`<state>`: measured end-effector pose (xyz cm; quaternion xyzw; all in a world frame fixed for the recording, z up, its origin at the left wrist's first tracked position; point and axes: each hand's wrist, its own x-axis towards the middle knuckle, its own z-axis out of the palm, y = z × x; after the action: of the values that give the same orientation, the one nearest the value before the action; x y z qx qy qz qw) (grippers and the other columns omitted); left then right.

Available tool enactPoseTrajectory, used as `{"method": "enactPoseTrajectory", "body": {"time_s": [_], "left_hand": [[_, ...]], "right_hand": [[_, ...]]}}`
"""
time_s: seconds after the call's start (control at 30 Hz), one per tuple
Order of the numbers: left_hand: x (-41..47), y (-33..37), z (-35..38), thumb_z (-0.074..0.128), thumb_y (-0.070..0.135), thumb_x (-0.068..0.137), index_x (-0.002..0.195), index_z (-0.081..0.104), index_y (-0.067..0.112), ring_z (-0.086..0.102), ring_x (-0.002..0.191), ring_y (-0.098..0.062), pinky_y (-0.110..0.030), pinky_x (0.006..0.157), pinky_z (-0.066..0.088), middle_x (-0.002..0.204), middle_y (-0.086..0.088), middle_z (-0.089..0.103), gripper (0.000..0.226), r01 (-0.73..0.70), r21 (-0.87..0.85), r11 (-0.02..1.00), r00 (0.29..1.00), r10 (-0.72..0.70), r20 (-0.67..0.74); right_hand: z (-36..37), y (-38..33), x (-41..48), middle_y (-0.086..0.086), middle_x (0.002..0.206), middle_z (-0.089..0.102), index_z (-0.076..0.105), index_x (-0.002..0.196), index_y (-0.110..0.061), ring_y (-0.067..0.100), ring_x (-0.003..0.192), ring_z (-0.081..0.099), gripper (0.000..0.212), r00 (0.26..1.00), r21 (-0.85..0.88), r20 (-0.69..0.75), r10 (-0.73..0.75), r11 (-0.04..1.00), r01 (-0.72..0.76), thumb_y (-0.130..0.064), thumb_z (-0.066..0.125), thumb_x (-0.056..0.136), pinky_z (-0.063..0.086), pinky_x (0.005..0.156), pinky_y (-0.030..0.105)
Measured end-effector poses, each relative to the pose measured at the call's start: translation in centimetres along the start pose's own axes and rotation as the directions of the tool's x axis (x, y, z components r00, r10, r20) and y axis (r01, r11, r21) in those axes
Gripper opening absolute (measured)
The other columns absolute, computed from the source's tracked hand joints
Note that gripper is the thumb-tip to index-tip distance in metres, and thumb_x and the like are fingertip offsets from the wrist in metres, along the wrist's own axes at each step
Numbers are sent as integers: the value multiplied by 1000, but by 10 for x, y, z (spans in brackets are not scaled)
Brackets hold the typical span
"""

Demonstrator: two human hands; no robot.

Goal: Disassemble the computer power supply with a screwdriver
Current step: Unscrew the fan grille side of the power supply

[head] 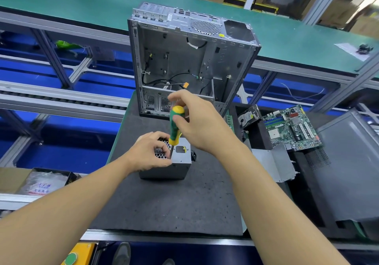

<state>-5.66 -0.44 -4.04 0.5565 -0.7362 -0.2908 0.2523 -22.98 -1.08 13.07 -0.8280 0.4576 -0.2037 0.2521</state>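
psu (pixel 180 162) on dark mat (pixel 164 207), in front of open case (pixel 184 59). l hand (pixel 147 154) curled round psu top. r hand (pixel 196 123) grips screwdriver (pixel 175 127) upright, tip at psu top.

Under my left hand (pixel 148 154) the power supply (pixel 181 159) is matt grey sheet metal with a perforated grille. The screwdriver (pixel 174 130) in my right hand (pixel 198 122) has a glossy green-and-yellow plastic handle. Beneath both, the mat (pixel 174 203) looks dark and rough.
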Motion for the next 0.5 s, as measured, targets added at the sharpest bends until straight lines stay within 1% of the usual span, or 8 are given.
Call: {"method": "enactPoseTrajectory", "body": {"time_s": [0.07, 0.13, 0.2, 0.27, 0.33, 0.37, 0.43, 0.5], "left_hand": [[0, -1, 0, 85, 28, 68, 64, 69, 33, 49, 107, -3, -38, 106, 34, 111, 33, 53, 17, 13, -2, 1000, 1000, -13, 6], [0, -1, -1, 83, 24, 69, 66, 70, 33, 49, 109, -5, -38, 108, 33, 114, 31, 54, 16, 23, -15, 1000, 1000, -22, 20], [0, -1, -3, 81, 18, 69, 67, 71, 32, 49, 110, -8, -38, 109, 33, 115, 31, 53, 17, 27, -20, 999, 999, -26, 41], [1, 0, -4, 78, 14, 70, 67, 71, 32, 48, 110, -10, -40, 111, 31, 115, 32, 51, 20, 28, -12, 1000, 998, -27, 54], [1, 2, -5, 77, 12, 70, 66, 70, 34, 49, 110, -11, -41, 110, 32, 114, 32, 51, 23, 27, -13, 1000, 998, -27, 55], [0, 2, -5, 77, 12, 69, 66, 70, 34, 49, 110, -12, -41, 110, 32, 115, 32, 51, 23, 28, -17, 999, 998, -27, 53], [0, 3, -6, 77, 11, 69, 66, 71, 35, 49, 112, -12, -41, 110, 32, 116, 32, 51, 24, 32, -26, 999, 998, -31, 52], [-1, 5, -6, 78, 11, 69, 66, 71, 35, 49, 111, -12, -41, 110, 32, 116, 33, 51, 25, 34, -31, 999, 998, -32, 52]], "right_hand": [[-1, 1, 1, -7, 115, 62, 57, 124, -21, 13, 95, 51, 35, 1000, -3, 12, 27, 1000, -27, -7, 52, 91, 48, 88, 33], [-1, 3, 1, -9, 108, 62, 60, 119, -22, 10, 86, 49, 34, 999, -7, 11, 44, 999, -44, -8, 52, 89, 47, 79, 29], [-1, 4, 0, -11, 101, 62, 62, 115, -26, 9, 83, 51, 33, 999, 5, 11, 52, 999, -52, -10, 52, 89, 47, 74, 29], [0, 4, 0, -13, 99, 63, 63, 114, -30, 7, 88, 54, 34, 999, 11, 17, 46, 999, -46, -11, 52, 89, 46, 75, 29], [0, 5, 0, -14, 108, 59, 66, 112, -33, 10, 99, 50, 35, 1000, -12, 13, 18, 1000, -17, -10, 53, 89, 40, 86, 26], [0, 5, 1, -12, 112, 56, 67, 110, -34, 11, 102, 47, 36, 1000, -15, 12, 14, 1000, -13, -9, 52, 89, 39, 90, 26], [-1, 4, 1, -9, 110, 51, 68, 107, -35, 8, 91, 45, 38, 999, -20, 23, 27, 999, -26, -8, 51, 88, 42, 87, 27], [0, 6, 1, -9, 104, 51, 68, 105, -34, 7, 86, 44, 30, 1000, -18, 16, 22, 1000, -21, -13, 53, 89, 42, 84, 26]]}}
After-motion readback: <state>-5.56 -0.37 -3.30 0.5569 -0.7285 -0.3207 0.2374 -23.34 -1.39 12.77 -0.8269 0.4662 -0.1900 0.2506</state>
